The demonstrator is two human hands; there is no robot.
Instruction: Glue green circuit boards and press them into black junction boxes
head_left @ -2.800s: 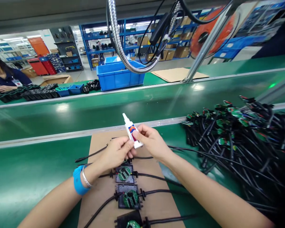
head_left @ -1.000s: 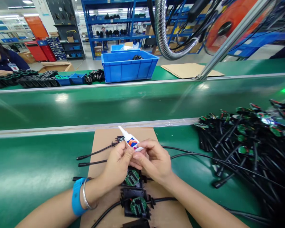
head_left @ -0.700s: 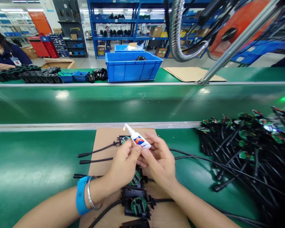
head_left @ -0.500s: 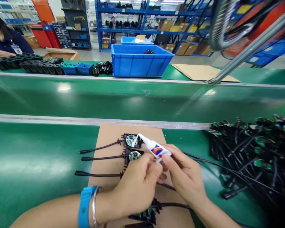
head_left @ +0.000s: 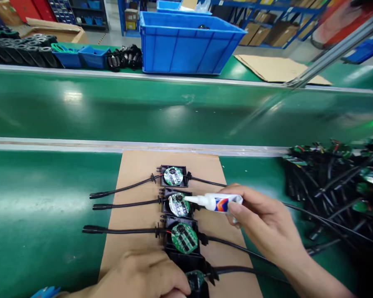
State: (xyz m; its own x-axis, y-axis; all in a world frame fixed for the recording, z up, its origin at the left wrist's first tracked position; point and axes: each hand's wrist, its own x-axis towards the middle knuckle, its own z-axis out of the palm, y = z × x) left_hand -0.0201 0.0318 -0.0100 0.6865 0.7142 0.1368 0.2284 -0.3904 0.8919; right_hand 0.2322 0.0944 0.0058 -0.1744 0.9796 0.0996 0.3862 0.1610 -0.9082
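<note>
right hand pinched shut around small white glue tube, thumb and fingers on the rear end. tube lying near horizontal, nozzle pointing left, tip right on the round green board of the second black housing from the far end. red-blue label visible on tube body.

left hand at bottom edge, palm down on cardboard sheet, fingertips against the nearest housing at frame bottom. fingers curled on its near side; can't tell whether actually gripping or just pressing, too much out of frame. blue wristband barely visible at bottom left.

four housings in a column down the cardboard: far one, glued one, third, nearest. each with a green round pcb facing up, black cable out to the left ending in a plug on the green bench surface, second cable out to the right.

right of the cardboard: big tangled heap of black cables with green boards, well apart from the row but cables from the row running toward it.

beyond the near metal rail: green conveyor belt, glossy. across it: large blue bin, small blue trays, row of black round parts, loose black parts just beside the bin, flat cardboard piece to the right. angled metal post top right.
</note>
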